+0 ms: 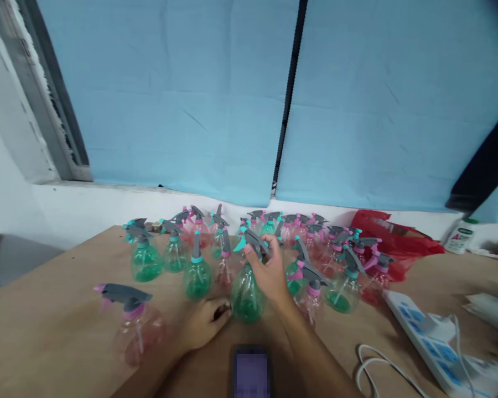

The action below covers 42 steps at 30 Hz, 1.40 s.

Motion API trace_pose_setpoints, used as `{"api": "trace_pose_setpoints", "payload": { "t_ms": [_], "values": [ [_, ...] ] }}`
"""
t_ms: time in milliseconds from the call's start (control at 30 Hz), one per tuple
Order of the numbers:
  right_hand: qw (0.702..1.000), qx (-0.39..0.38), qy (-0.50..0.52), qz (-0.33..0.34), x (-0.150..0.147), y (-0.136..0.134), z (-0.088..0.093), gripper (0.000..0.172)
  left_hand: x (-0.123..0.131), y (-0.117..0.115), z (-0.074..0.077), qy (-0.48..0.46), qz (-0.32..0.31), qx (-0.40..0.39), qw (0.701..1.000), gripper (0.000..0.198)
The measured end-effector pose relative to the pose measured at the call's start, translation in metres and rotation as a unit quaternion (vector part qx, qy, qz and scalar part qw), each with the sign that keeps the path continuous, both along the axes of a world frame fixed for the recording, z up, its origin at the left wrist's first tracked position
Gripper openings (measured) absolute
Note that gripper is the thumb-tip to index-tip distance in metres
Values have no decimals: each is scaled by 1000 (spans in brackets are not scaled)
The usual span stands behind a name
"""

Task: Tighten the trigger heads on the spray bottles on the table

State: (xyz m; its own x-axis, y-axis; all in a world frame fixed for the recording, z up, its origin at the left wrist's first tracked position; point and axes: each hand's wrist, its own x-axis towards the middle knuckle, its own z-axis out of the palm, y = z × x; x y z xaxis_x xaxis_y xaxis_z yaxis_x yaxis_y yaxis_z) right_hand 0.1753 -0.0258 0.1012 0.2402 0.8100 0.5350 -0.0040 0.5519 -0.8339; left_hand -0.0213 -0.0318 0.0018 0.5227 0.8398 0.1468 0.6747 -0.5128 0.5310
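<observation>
My right hand [270,271] is closed around the grey trigger head of a clear green spray bottle [248,301], thumb on the near side. The bottle stands upright and has a turquoise nozzle. My left hand [205,323] lies low on the table, beside the bottle's base. Its fingers are curled with a dark hollow by the thumb; whether anything is inside cannot be seen. Left of that hand stands a pink spray bottle [139,337] with a grey trigger. Another green spray bottle [197,279] is just behind my left hand, and a pink spray bottle [311,304] is right of my right wrist.
Several more green and pink spray bottles crowd the wooden table [58,309] toward the wall. A phone [251,373] lies at the front edge. To the right are a power strip [427,337], a white cable [377,362], a red plastic bag [398,237] and a white bottle [460,236].
</observation>
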Motion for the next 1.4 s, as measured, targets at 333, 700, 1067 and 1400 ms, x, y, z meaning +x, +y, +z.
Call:
{"api": "trace_pose_setpoints", "payload": {
  "t_ms": [333,700,1067,1400],
  "values": [
    [988,-73,-22,136,16,14,-56,34,1,-2,2,8,7,-2,1000,27],
    [978,-105,-35,179,17,13,-44,11,2,-4,4,5,6,-3,1000,29],
    [976,-80,-16,201,14,17,-48,18,4,-4,8,8,-5,-6,1000,33],
    [979,-75,-17,190,12,18,-52,18,6,-4,10,7,-4,-13,1000,36]
  ]
}}
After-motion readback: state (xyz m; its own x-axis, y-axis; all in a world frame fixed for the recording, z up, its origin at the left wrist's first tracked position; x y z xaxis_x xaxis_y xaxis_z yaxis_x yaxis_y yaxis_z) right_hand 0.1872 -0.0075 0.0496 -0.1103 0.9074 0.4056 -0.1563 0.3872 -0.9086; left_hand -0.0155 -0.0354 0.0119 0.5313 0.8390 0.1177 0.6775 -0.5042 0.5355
